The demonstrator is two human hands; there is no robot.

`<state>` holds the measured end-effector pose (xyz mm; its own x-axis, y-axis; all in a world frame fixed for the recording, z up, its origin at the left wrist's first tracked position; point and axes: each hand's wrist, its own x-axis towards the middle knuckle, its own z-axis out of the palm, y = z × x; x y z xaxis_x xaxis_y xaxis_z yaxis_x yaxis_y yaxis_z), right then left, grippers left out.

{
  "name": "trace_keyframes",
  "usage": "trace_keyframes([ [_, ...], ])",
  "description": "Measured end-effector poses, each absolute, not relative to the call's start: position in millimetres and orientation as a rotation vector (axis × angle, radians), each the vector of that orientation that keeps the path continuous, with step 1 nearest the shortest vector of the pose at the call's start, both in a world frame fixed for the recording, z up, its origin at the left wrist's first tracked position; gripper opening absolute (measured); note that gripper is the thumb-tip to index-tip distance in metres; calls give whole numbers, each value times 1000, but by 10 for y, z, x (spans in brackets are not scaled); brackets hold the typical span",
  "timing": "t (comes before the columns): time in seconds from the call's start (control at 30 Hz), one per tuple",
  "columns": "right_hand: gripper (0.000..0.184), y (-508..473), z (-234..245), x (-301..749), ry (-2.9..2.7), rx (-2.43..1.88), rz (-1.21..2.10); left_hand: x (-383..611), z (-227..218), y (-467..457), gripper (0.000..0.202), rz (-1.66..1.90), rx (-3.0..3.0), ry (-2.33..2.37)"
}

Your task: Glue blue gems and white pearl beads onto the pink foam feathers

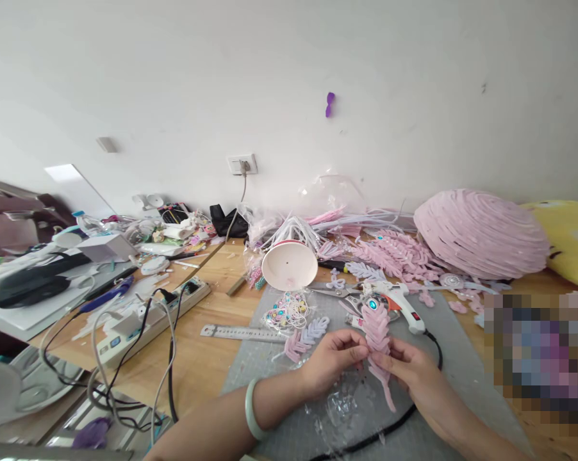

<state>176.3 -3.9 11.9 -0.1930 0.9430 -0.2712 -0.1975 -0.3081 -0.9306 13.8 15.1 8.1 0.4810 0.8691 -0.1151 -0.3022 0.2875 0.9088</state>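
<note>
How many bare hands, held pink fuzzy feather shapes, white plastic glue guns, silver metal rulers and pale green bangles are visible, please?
Left hand, right hand: 2
Held pink feather shape: 1
White glue gun: 1
Silver ruler: 1
Pale green bangle: 1
Total: 6

The left hand (334, 357) and right hand (412, 365) held a pink leaf-shaped piece (376, 328) above the grey mat (464, 358). A glue gun (400, 298) lay on the mat, and a ruler (243, 332) crossed the mat's left edge.
</note>
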Motion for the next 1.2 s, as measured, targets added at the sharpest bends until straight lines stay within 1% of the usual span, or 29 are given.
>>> trace_keyframes([
  [0.23, 32, -59, 168, 1768, -1073, -1170, 1673, 114, 63, 150, 44, 802, 994, 679],
  [0.4, 33, -51, 137, 1772, -998, -1188, 1620, 142, 94, 140, 44, 836, 1008, 708],
  [0.6, 35, -50, 117, 1765, -954, -1206, 1584, 185, 53, 150, 49, 814, 1041, 733],
  [0.77, 38, -53, 145, 1756, -1018, -1228, 1562, 176, 47, 156, 49, 816, 1071, 757],
  [1.0, 34, -51, 148, 1759, -1037, -1164, 1595, 179, 62, 158, 48, 858, 1052, 765],
  [1.2, 35, -51, 166, 1760, -989, -1170, 1556, 178, 76, 150, 48, 843, 1036, 737],
])
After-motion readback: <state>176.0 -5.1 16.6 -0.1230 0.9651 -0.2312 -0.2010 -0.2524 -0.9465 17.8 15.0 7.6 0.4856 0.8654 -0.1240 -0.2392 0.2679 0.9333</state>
